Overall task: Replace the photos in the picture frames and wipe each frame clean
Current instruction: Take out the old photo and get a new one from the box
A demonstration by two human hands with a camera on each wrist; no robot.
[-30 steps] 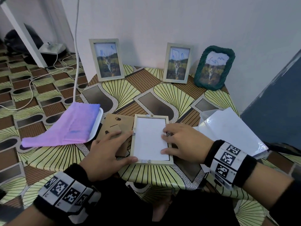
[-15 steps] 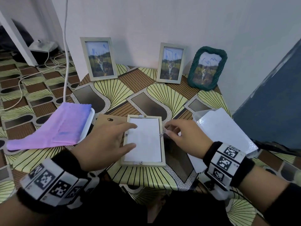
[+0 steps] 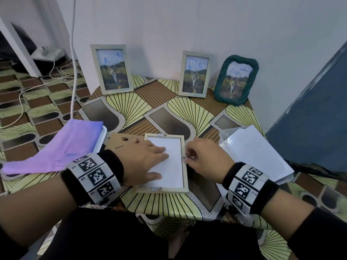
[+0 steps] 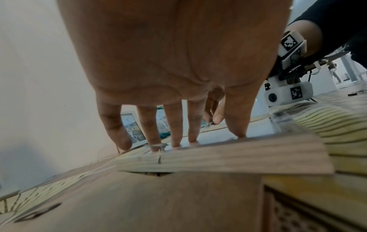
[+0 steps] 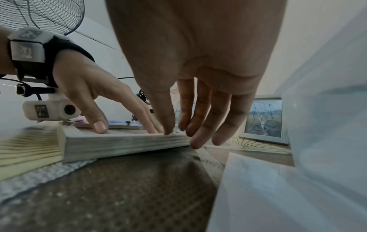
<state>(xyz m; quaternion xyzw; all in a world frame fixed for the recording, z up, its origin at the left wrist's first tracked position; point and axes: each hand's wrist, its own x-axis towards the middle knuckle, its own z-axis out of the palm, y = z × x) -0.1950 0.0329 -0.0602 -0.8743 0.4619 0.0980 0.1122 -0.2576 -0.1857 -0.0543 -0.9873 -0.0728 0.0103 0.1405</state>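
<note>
The left hand (image 3: 142, 160) lies flat, fingers straight and slightly spread, pressing on the white sheet (image 3: 169, 162) that fills the open back of a pale wooden frame (image 3: 163, 189). This frame lies face down near the front edge of the table (image 3: 169, 203). The right hand (image 3: 204, 160) sits at the frame's right rail, thumb and forefinger drawn close together over a small metal tab (image 3: 184, 157); whether they actually pinch it cannot be told, and its other fingers hang loosely curled beside the rail.

Under the left palm, just left of the frame, lies a brown backing board (image 3: 122, 142), partly tucked under the frame's left side. Further left a purple cloth (image 3: 62, 149) drapes over a white tray (image 3: 102, 136). Right of the frame stands a clear plastic container (image 3: 224, 134) holding white sheets (image 3: 257, 152), with more white paper on the table beneath it.

At the back, against the wall, three frames stand upright: a pale frame on the left (image 3: 111, 69), a second pale frame (image 3: 195, 74), and a green woven frame (image 3: 235, 80). Each shows a landscape photo with an animal, marked with blue scribbles. A white cable (image 3: 72, 53) hangs down at the left.
</note>
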